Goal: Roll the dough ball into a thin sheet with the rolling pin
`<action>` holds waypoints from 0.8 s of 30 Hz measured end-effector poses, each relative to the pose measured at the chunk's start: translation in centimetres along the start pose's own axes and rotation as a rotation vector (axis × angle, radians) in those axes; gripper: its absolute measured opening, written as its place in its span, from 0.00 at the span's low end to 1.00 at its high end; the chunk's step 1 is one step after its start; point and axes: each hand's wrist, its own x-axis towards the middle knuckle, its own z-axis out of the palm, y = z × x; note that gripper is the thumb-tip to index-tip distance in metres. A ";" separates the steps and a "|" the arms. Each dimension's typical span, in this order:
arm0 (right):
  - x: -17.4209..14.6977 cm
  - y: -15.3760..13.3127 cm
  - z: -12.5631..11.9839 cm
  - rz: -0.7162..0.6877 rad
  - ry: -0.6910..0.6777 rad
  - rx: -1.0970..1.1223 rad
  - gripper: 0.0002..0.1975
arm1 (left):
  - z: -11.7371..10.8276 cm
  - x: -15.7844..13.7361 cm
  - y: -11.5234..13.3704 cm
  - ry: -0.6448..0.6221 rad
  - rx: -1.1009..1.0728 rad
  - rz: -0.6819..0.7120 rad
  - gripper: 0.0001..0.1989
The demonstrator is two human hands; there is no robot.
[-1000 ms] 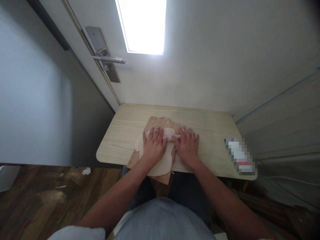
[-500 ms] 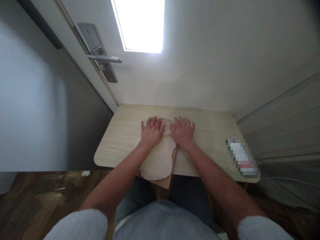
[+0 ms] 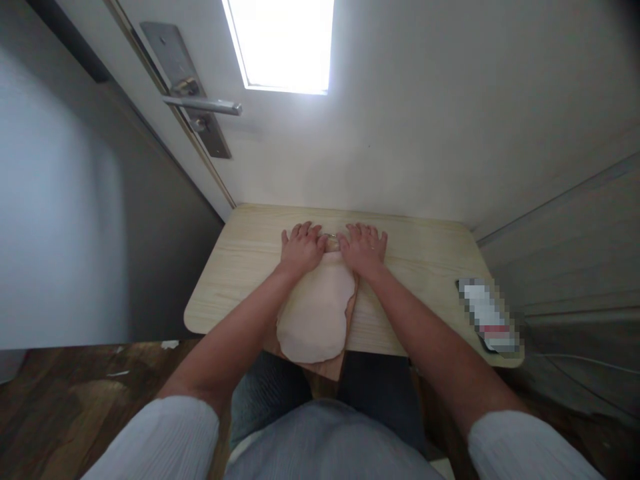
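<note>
A pale, flat sheet of dough (image 3: 317,317) with an uneven rim lies on a brown wooden cutting board (image 3: 336,368), whose near corner juts past the table edge. At the board's far end a thin metal handle (image 3: 331,235) shows between my hands. My left hand (image 3: 303,248) is palm down over the dough's far left edge, fingers spread. Over the far right edge rests my right hand (image 3: 363,249), also palm down with its fingers apart. Both thumbs point inward toward the handle. What lies beneath the palms is hidden.
The light wooden table (image 3: 425,267) stands against a white door with a metal lever handle (image 3: 205,105) and a bright window. A phone-like object (image 3: 487,317), blurred out, lies at the table's right end. White scraps (image 3: 170,345) are on the floor at left.
Both hands have shifted slightly away from me, toward the board's far end, uncovering more of the dough's far edge. The camera view has tilted a little.
</note>
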 end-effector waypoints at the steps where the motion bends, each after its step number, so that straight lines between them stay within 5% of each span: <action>1: -0.2 0.0 0.0 0.002 -0.003 0.002 0.26 | 0.0 -0.1 0.0 0.002 0.001 0.003 0.27; 24: -13.7 1.2 -2.7 -0.071 0.049 -0.015 0.31 | -0.6 -12.0 2.4 -0.004 0.022 0.108 0.30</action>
